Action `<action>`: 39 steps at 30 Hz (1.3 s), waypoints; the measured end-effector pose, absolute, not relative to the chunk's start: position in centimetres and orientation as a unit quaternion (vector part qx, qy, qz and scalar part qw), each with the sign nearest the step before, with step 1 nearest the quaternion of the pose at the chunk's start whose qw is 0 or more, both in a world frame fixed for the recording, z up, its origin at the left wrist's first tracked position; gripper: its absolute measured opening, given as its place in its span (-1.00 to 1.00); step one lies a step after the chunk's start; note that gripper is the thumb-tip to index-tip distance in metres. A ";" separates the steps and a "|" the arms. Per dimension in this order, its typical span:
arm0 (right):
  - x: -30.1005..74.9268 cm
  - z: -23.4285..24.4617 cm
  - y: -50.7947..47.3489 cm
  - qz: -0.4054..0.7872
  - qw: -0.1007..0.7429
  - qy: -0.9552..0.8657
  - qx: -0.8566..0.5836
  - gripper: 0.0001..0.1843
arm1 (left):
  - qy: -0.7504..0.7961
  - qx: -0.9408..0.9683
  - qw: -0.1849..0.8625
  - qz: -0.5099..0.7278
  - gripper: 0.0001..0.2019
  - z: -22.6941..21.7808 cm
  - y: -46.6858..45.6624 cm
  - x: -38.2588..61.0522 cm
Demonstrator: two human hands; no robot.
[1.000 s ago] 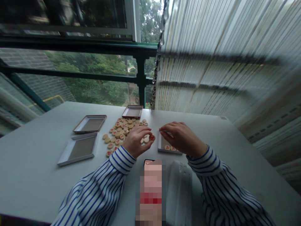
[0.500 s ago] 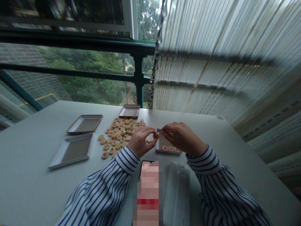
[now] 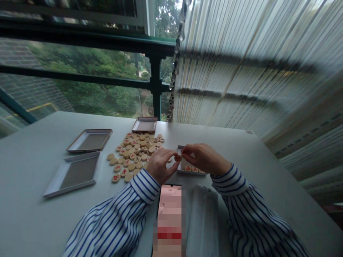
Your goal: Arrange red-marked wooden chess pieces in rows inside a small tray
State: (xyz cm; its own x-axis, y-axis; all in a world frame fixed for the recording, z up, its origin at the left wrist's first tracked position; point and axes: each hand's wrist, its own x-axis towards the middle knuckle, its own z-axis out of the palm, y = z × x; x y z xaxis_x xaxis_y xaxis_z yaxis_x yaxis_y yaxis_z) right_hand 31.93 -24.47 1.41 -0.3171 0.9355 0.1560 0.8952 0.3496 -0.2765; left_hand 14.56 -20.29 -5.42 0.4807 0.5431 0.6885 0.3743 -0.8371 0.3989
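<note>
My left hand (image 3: 160, 165) pinches a round wooden game piece (image 3: 178, 157) with a red mark, held just left of a small white tray (image 3: 190, 172). My right hand (image 3: 205, 158) hovers over that tray with its fingertips curled and touching the same piece. Inside the tray a few red-marked pieces (image 3: 192, 168) lie along the near edge. A loose heap of several similar pieces (image 3: 135, 153) is spread on the white table (image 3: 32, 200) to the left of my hands.
Three more shallow trays sit on the table: a white one (image 3: 72, 174) at the near left, a brown-rimmed one (image 3: 89, 140) behind it, and another (image 3: 144, 125) at the far edge. A phone (image 3: 168, 217) and white plastic packaging (image 3: 203, 217) lie close to me. Window and blinds stand behind.
My left hand has carried the red-marked piece rightward from the heap to the tray's left edge. My right hand's fingertips have come to meet it.
</note>
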 end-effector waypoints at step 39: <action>31.8 1.0 -24.3 0.214 0.220 -0.800 -0.515 -0.82 | 0.344 0.757 0.343 0.436 -0.82 -5.8 -20.8 14.5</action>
State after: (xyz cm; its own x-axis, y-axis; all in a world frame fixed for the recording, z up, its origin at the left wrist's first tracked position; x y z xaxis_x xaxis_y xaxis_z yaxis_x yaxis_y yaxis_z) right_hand 31.85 -24.28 0.98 -0.3723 0.9187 0.1315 0.7305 0.3775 -0.5690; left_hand 14.48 -20.78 -5.77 0.3820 0.8207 0.4248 0.2217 -0.5276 0.8200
